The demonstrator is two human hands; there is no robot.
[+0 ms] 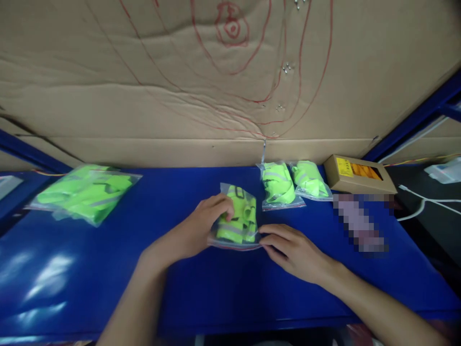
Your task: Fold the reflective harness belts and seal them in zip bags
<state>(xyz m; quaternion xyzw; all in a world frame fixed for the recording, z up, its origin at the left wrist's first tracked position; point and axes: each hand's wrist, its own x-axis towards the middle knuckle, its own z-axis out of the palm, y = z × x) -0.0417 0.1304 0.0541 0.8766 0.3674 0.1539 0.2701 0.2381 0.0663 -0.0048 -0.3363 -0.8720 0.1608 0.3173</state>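
Note:
A clear zip bag (235, 245) lies on the blue tabletop in front of me, its red-lined seal edge toward me. Inside it is a folded neon-yellow strap (230, 234) with a grey reflective stripe and a dark buckle. My left hand (212, 216) grips the bag's left side, its fingers curled over the top. At the lower right corner, my right hand (288, 247) pinches the edge of the plastic between thumb and fingers.
Two similar bagged yellow bundles (277, 182) sit behind to the right, beside a brown windowed box (360, 175). More bagged yellow straps (90, 190) lie at the left. A cardboard wall (173, 115) closes off the back. White cables (428, 199) run at the right.

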